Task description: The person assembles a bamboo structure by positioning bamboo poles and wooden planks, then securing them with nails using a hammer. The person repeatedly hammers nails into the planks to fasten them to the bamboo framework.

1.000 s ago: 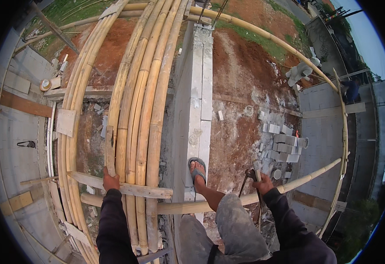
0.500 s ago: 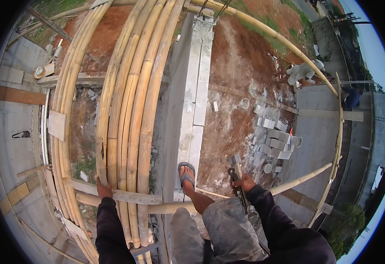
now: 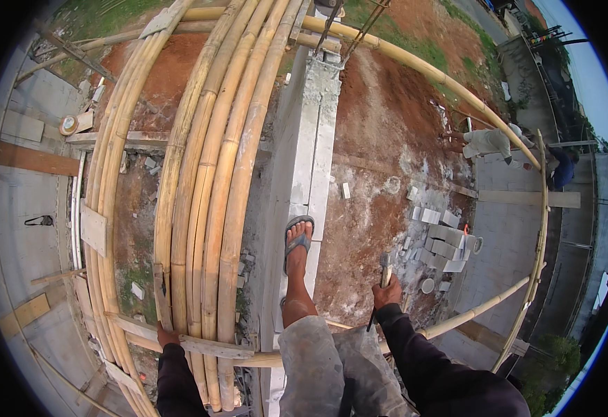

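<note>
My left hand [image 3: 168, 336] is closed at the wooden plank [image 3: 213, 346] that lies across the bamboo poles [image 3: 206, 181]; a short upright piece of wood [image 3: 161, 299] meets it there. On the other side, my right hand [image 3: 387, 295] grips a hammer [image 3: 386, 270], head up, with its pale handle in the fist. A dark tool handle [image 3: 371, 320] pokes out below that hand; the rest of this tool is hidden. Between my arms, a sandalled foot [image 3: 297, 243] stands on the narrow top of the pale block wall [image 3: 306, 167].
Far below on the right lie stacked grey blocks [image 3: 446, 243] and a bucket [image 3: 427, 285] on reddish soil. Bamboo rails [image 3: 443, 76] curve round the right side. Two people [image 3: 488, 144] are at the far right. Steel rods [image 3: 366, 31] rise at the wall's far end.
One foot has stepped forward along the wall top. My right hand has turned, so the hammer points up and the dark pincers seen earlier are mostly hidden. The left hand stays at the plank.
</note>
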The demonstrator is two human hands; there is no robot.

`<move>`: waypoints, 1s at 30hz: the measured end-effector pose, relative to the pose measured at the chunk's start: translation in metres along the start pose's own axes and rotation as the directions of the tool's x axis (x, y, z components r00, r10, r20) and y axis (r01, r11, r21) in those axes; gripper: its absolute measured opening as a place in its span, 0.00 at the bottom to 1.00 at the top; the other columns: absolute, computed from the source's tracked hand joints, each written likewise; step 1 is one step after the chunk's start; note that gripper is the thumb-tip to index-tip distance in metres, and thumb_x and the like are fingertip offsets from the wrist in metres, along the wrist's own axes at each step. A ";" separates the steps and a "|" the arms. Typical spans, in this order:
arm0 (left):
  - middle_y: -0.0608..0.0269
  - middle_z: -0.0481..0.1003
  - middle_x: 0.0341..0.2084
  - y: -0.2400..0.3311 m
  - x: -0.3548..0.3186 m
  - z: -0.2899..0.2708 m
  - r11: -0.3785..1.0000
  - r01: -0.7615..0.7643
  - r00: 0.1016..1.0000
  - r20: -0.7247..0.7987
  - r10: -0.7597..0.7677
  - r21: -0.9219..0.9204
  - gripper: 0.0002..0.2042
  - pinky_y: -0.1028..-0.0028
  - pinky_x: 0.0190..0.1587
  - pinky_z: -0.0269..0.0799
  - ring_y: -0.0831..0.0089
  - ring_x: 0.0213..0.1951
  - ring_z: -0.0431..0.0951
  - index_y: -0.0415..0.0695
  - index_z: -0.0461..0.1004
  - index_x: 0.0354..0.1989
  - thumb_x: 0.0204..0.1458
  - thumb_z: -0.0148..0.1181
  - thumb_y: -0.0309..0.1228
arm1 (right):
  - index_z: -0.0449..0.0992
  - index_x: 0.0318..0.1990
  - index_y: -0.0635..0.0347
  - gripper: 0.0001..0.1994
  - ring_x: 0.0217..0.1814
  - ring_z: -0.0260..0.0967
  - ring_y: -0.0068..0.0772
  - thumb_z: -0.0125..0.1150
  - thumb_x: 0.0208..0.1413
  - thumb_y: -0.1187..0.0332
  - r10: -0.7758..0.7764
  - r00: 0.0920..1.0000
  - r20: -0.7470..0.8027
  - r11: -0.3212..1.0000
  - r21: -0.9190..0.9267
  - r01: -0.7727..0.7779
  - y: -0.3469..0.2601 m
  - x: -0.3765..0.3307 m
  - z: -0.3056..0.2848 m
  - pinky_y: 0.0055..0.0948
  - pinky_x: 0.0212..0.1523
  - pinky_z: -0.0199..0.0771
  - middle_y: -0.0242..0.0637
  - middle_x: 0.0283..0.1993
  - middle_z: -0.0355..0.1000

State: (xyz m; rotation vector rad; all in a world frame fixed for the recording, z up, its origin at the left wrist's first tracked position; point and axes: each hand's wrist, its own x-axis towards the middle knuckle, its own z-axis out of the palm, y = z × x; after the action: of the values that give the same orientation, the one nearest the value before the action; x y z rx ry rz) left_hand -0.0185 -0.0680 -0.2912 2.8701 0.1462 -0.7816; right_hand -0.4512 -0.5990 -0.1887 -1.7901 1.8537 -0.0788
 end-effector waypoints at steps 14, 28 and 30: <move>0.48 0.59 0.63 0.458 0.046 -0.019 0.912 -0.385 0.912 -0.092 0.399 0.139 0.36 0.42 0.63 0.57 0.47 0.67 0.57 0.44 0.60 0.57 0.37 0.72 0.25 | 0.74 0.45 0.68 0.21 0.42 0.75 0.62 0.66 0.42 0.69 -0.206 0.911 0.357 0.960 -0.105 0.259 -0.223 0.238 -0.069 0.46 0.44 0.75 0.57 0.36 0.76; 0.51 0.38 0.75 0.605 0.172 0.039 0.971 -0.174 0.970 0.198 0.141 0.164 0.44 0.33 0.62 0.59 0.42 0.73 0.44 0.45 0.53 0.64 0.40 0.76 0.31 | 0.74 0.49 0.68 0.23 0.39 0.78 0.50 0.66 0.44 0.67 -0.055 0.785 0.617 0.972 -0.147 0.184 -0.342 0.449 -0.039 0.41 0.41 0.76 0.53 0.37 0.76; 0.52 0.38 0.75 0.600 0.172 0.041 0.967 -0.192 0.974 0.153 0.168 0.165 0.44 0.34 0.62 0.60 0.42 0.73 0.44 0.46 0.53 0.64 0.40 0.76 0.30 | 0.73 0.43 0.70 0.19 0.26 0.76 0.40 0.66 0.45 0.68 0.037 0.709 0.705 0.999 -0.055 0.003 -0.355 0.470 -0.013 0.39 0.28 0.76 0.49 0.30 0.75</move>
State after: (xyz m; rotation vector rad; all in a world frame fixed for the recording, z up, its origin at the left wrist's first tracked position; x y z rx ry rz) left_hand 0.1910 -0.6560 -0.3357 2.9254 -0.2109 -0.9977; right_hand -0.1145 -1.0826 -0.1937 -1.5172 1.3013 0.5981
